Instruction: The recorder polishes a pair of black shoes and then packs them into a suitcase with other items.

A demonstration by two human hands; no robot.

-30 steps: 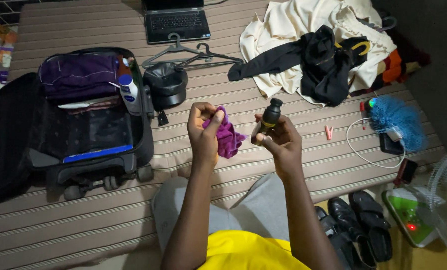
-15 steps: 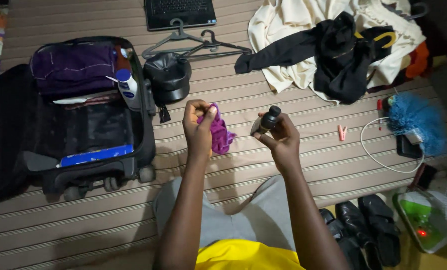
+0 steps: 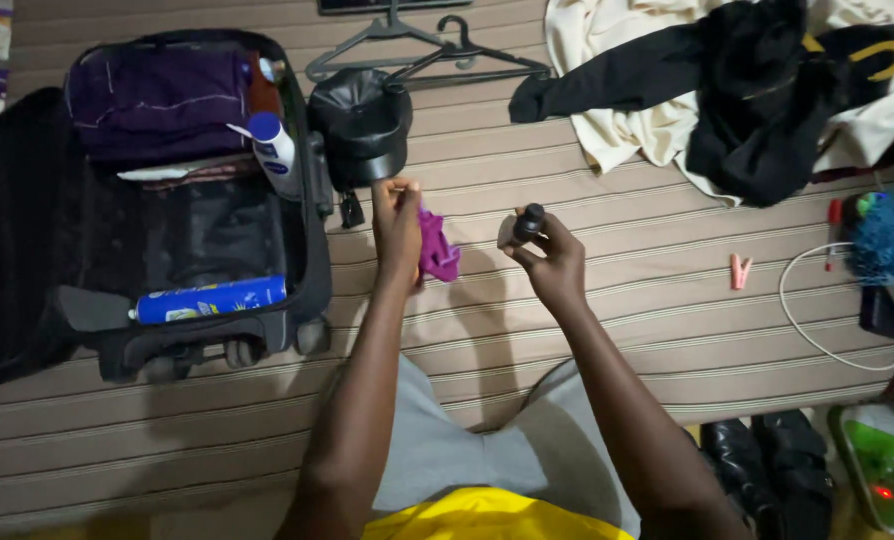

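My left hand [image 3: 397, 225] grips a small purple cloth [image 3: 435, 249] that hangs down from its fingers over the striped bed [image 3: 607, 300]. My right hand [image 3: 550, 262] holds a small dark bottle [image 3: 525, 224] with a black cap, tilted away from me. The two hands are a short way apart and do not touch. Left of my left hand lies an open black suitcase [image 3: 312, 230] with purple folded clothes [image 3: 157, 95], a white lotion bottle [image 3: 272, 150] and a blue spray can [image 3: 212, 298] inside.
A black round pouch [image 3: 362, 125] sits just beyond my left hand, with two black hangers [image 3: 427, 55] behind it. Cream and black clothes [image 3: 727, 90] are heaped at the back right. A pink peg [image 3: 739, 270], a white cable [image 3: 817, 310], a blue net sponge [image 3: 892, 240] and black shoes [image 3: 767, 465] lie to the right.
The view has shifted down and right. Both hands have stretched further out over the bed, and the purple cloth is bunched tighter in my left hand. The bottle stays in my right hand.
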